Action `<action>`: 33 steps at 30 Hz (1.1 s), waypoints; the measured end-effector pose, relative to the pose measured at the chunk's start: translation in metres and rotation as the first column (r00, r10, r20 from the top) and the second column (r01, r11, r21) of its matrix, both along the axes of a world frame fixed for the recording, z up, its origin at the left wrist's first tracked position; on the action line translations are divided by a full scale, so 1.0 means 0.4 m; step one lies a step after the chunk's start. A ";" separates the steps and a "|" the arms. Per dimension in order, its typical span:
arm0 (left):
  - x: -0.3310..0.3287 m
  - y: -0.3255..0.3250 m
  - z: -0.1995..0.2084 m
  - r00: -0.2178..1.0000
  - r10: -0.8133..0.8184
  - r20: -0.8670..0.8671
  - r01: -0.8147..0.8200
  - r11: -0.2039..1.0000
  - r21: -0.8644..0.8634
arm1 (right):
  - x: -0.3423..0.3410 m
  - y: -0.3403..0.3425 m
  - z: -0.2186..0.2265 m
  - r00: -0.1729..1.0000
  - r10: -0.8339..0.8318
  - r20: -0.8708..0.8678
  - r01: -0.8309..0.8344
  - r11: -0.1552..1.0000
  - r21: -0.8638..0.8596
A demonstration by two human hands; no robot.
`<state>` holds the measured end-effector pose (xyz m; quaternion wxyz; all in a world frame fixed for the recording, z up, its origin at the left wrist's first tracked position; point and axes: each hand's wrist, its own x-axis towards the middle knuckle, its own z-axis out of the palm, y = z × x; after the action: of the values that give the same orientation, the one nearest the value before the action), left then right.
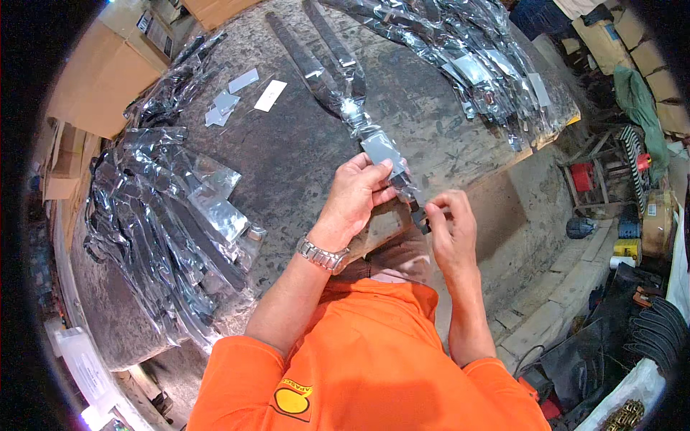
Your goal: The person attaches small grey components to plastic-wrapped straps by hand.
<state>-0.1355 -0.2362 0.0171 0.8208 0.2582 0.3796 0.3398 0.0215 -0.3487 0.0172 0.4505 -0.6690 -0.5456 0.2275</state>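
Note:
A black forked strap [320, 75] in clear plastic lies across the table, its two long tails pointing away from me and its near end reaching over the front edge. A grey card [381, 149] rests on the joined part of the strap. My left hand [359, 187], with a metal watch on the wrist, is closed on the card and strap, thumb on top. My right hand [451, 226] pinches the strap's black near end with thumb and bent fingers, just off the table edge.
Bagged black straps [165, 215] are heaped at the left, and another pile [460, 57] covers the far right. Loose grey cards [224, 104] and a white card [270, 95] lie far left of centre. Cardboard boxes [93, 79] stand at the left; a wooden stool [593, 179] is right.

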 end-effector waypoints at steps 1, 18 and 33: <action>0.001 0.001 0.000 1.000 0.001 0.006 -0.001 1.000 0.002 | -0.003 -0.014 -0.002 0.990 -0.036 -0.134 0.031 0.999 -0.037; 0.024 -0.139 -0.025 0.974 -0.187 0.126 0.189 0.982 -0.009 | -0.029 -0.058 0.005 0.768 -0.093 -0.634 -0.063 0.974 -0.219; 0.050 -0.133 0.000 0.986 -0.167 0.004 0.167 0.985 0.037 | -0.007 -0.099 0.040 0.769 -0.122 -0.628 -0.074 0.958 -0.277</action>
<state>-0.1155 -0.2893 0.0171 0.8428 0.3030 0.3474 0.2777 0.0186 -0.3883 0.0332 0.5105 -0.6164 -0.3125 0.5116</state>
